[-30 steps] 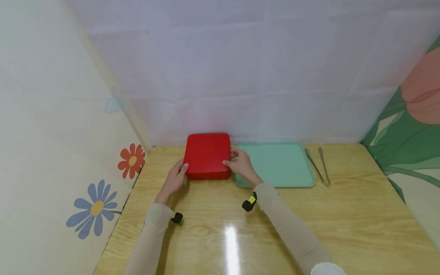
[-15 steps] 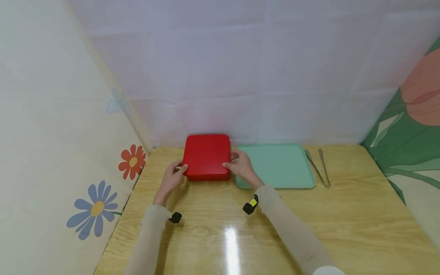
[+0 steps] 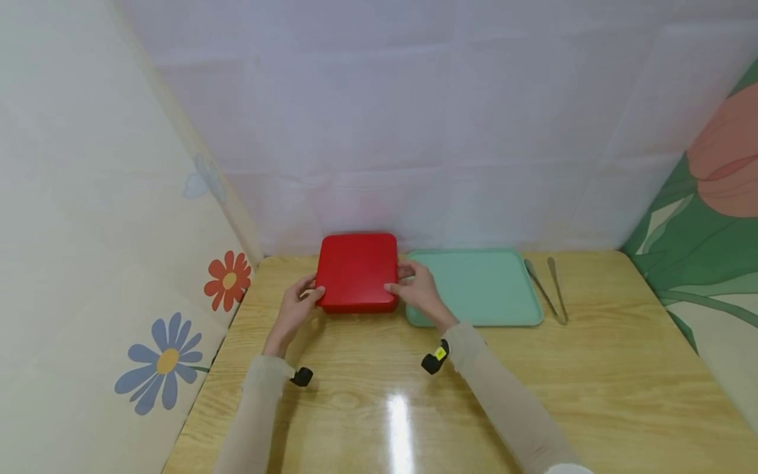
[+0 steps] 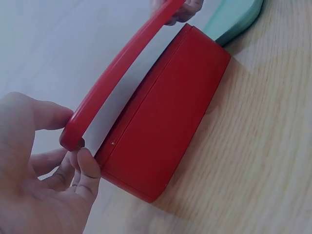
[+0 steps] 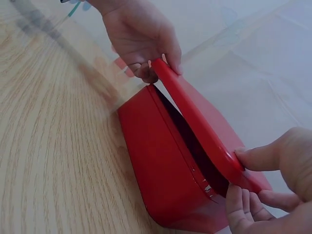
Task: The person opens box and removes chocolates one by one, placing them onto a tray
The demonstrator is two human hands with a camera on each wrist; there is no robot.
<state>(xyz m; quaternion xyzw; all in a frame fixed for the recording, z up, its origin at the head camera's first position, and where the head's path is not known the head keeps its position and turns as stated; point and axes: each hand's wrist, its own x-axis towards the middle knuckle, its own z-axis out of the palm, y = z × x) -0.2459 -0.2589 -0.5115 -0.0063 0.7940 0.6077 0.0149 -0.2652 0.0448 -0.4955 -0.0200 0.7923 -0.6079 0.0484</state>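
A red lid (image 3: 358, 268) is held slightly above a square red box (image 4: 168, 114); both wrist views show a gap between lid and box along the front side. My left hand (image 3: 294, 311) pinches the lid's near left corner, thumb on top and fingers beneath. At the near right corner, my right hand (image 3: 419, 289) pinches the lid in the same way, as the right wrist view shows with its thumb on the rim. The box rests on the wooden table (image 3: 349, 408). Its inside looks dark, and its contents are hidden.
A mint-green tray (image 3: 482, 289) lies just right of the box, partly under my right hand in the head view. Metal tongs (image 3: 551, 293) lie beyond the tray's right edge. A pale cloth wall (image 3: 355, 131) rises directly behind the box.
The lid's front edge has come up slightly off the box between both hands. My left hand has shifted a little left. The tray and tongs stay in place.
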